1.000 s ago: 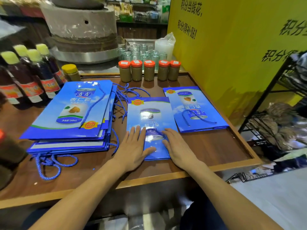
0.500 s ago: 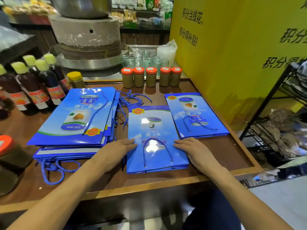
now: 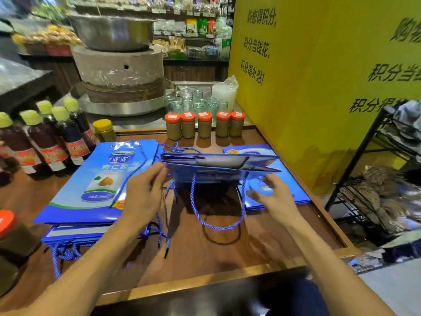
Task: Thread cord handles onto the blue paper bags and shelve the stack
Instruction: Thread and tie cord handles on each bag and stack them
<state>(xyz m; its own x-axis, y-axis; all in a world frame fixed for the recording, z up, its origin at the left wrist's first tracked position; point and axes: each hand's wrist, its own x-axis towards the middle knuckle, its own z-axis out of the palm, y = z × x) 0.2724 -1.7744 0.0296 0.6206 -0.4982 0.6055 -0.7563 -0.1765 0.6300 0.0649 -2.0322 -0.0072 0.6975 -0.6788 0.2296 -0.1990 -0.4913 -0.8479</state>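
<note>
1. Wooden surface (image 3: 227,252) in a shop.
2. Left hand (image 3: 141,197) fingers clamp the lifted blue bag (image 3: 218,166) by its left edge.
3. Right hand (image 3: 275,197) fingers spread apart, just under the bag's right edge.
4. Cord handle (image 3: 216,226) dangles between both hands; bag stack (image 3: 91,190) lies left of them.

Bare forearms, no sleeves; dark blue trousers (image 3: 303,297).

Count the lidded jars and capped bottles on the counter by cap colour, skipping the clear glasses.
Orange-lidded jars in the back row: 5
Yellow-capped dark bottles: 5
Yellow-lidded jar: 1
Orange-lidded jar at left edge: 1
Total: 12
</note>
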